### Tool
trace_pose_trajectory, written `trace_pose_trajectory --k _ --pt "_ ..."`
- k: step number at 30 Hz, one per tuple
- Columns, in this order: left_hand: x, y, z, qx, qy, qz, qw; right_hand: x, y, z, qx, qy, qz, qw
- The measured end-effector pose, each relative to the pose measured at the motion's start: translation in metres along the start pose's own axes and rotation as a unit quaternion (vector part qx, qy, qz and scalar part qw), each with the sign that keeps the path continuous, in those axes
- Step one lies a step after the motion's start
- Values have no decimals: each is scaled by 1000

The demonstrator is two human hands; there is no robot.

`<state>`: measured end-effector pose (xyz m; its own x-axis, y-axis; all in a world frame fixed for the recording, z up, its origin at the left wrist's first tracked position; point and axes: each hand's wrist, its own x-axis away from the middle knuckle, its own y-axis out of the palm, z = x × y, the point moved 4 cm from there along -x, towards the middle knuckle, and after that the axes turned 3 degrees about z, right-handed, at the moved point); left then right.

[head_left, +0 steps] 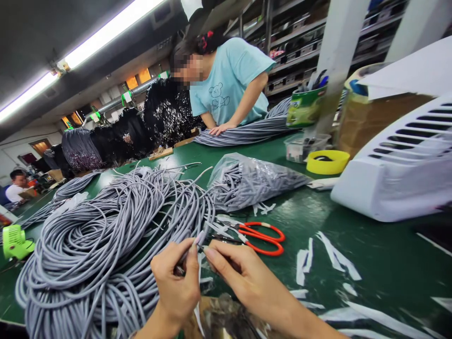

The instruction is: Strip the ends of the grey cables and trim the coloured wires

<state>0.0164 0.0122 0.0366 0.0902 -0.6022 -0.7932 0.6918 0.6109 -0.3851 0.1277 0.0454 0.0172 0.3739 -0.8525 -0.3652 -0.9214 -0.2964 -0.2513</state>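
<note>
My left hand (176,278) is closed in a pinch around the end of a grey cable (199,237). Close against it, my right hand (243,270) pinches at the cable's tip with thumb and finger; what lies between those fingertips is too small to make out. A large heap of coiled grey cables (95,235) spreads to the left and beneath my left hand. Just beyond my right hand lie scissors (264,238) with orange-red handles, their blades partly covered by white strips.
Behind the scissors rests a clear bag (254,181) of short grey pieces. White scraps (335,256) litter the green table (388,263). A yellow tape roll (327,162) and a white slotted housing (399,165) stand right. Across the table, a person (233,84) presses on a cable bundle (247,134).
</note>
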Motion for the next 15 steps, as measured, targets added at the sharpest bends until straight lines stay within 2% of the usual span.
trace_pose_trajectory --k 5,10,13,15 --pt "-1 0 7 -54 87 15 995 0 5 13 -124 72 1 990" --pt "-1 6 13 -114 153 12 982 1 14 18 -256 159 14 953" --pt "6 13 15 -133 180 -31 974 -5 -6 17 -301 183 90 932" --pt "11 16 16 -125 196 -64 970 -10 -37 14 -297 156 207 919"
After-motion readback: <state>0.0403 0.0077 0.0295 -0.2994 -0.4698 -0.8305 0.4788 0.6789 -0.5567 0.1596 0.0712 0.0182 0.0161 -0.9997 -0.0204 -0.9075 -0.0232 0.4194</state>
